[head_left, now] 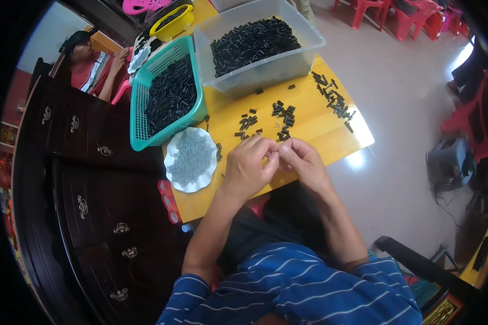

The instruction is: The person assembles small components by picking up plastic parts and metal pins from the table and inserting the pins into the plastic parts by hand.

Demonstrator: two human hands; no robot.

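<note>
My left hand (248, 167) and my right hand (306, 166) meet over the near edge of the yellow table (336, 145). Thumbs and fingers of both are pinched together, fingertips nearly touching. Whatever sits between them is too small or hidden to make out. Just beyond my fingertips lie loose small black plastic tubes (284, 113). Left of my left hand stands a white scalloped dish (191, 188) heaped with thin silvery metal pins (191, 154).
A turquoise basket (137, 140) and a translucent bin (255, 77), both full of black pieces, stand behind. More black pieces (335, 101) lie at the right. A yellow basin (173, 31) is farther back. Dark drawers (106, 179) flank the left; another person (100, 70) sits beyond.
</note>
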